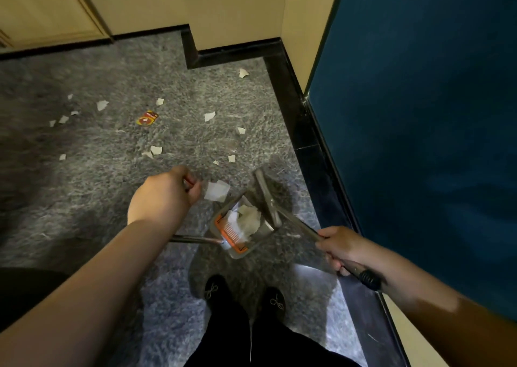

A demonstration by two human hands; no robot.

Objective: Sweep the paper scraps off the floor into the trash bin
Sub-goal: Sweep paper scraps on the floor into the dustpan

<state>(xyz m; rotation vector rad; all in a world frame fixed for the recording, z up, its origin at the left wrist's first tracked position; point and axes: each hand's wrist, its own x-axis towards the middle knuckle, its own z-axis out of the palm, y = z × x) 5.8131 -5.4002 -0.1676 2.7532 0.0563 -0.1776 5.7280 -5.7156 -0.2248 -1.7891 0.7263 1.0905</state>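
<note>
Beside left grip (167, 196) clamped on dustpan handle, paper scrap (216, 190); right grip (340, 248) clamped on broom (268, 199).

This looks like an indoor corridor or a corner of a home or small office, though which one I cannot tell for sure. The grey speckled stone floor (117, 187) has a glossy black skirting (291, 106) that follows the stepped cream walls (229, 6), and a dark blue panel (419, 115) stands on the right. A pale wooden door or cabinet front (42, 11) is at the upper left
</note>
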